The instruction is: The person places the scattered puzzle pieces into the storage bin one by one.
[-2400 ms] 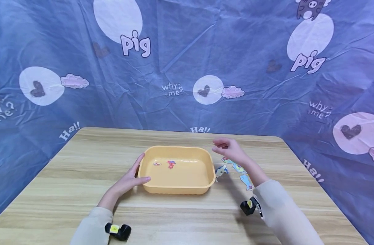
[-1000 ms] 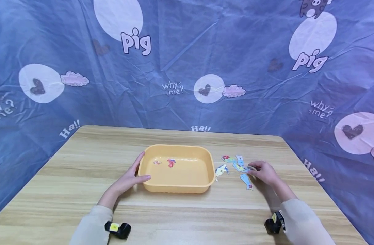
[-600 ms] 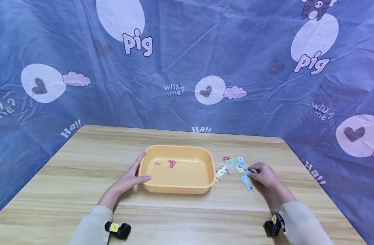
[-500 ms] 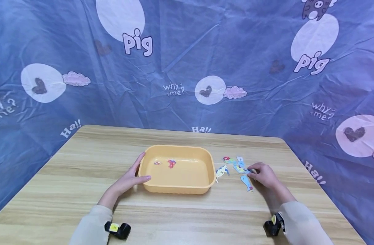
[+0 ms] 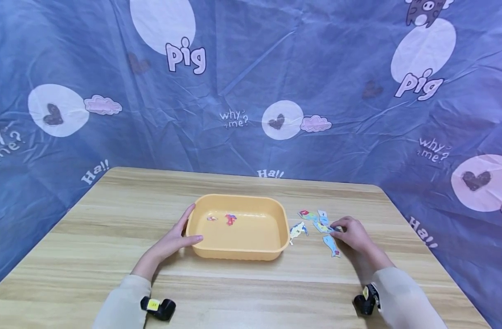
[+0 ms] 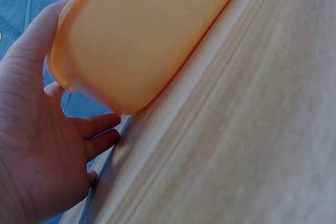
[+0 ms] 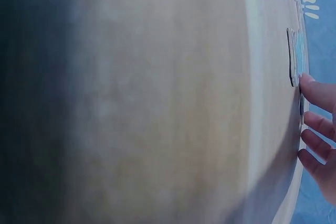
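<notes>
A shallow yellow-orange plastic basin point(image 5: 242, 256) stands on the table. My left hand point(image 5: 170, 242) grips its left end, thumb over the front rim; in the left wrist view the other fingers spread beside the wall. My right hand point(image 5: 353, 234) is low at the right, pinching a small flat puzzle piece point(image 7: 302, 109) mostly hidden by the fingertips. Directly left of it lies a blue-and-yellow puzzle piece point(image 5: 322, 227). Around that are a red-and-green piece point(image 5: 308, 215), a pale blue piece point(image 5: 323, 215) and a blue fish-tail-like piece point(image 5: 330, 245).
A white-and-blue cut-out piece point(image 5: 298, 230) lies against the basin's right side. Inside the basin are a red piece point(image 5: 230, 220) and a small pinkish one point(image 5: 211, 219). Blue printed cloth point(image 5: 242, 82) hangs behind the wooden table point(image 5: 251, 292).
From above the loose pieces, my right hand came down and right to their right side, then edged slightly left against the blue-and-yellow piece. My left hand kept its grip on the basin.
</notes>
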Demonstrator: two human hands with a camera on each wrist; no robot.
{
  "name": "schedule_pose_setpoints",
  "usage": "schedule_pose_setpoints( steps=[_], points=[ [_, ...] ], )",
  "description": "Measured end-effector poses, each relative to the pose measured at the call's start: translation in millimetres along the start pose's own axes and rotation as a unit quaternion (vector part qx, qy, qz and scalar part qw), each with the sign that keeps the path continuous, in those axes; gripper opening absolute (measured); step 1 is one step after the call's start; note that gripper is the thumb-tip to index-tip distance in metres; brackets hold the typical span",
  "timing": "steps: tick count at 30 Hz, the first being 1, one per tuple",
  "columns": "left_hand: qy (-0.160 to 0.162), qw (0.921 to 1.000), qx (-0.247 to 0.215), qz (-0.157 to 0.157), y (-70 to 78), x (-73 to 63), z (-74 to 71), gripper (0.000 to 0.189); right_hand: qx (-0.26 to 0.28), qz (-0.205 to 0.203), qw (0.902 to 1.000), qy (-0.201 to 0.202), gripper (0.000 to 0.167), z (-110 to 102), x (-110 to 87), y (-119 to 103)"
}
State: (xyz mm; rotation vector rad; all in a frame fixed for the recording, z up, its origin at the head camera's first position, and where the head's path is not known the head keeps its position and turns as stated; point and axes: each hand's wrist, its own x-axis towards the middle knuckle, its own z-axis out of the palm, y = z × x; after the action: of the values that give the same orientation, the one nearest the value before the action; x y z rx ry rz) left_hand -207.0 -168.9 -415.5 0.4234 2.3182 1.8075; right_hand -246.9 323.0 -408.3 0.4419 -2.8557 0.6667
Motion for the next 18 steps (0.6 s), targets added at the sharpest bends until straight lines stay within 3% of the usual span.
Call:
schedule_pose_setpoints(
  steps=[18],
  points=[
    [-0.001,1.0,0.003,0.004,-2.4,0.8,-0.7,0.088,-0.048,-0.057,0.9972,-0.006,0.007,6.1,2.9,-5.8]
  ],
)
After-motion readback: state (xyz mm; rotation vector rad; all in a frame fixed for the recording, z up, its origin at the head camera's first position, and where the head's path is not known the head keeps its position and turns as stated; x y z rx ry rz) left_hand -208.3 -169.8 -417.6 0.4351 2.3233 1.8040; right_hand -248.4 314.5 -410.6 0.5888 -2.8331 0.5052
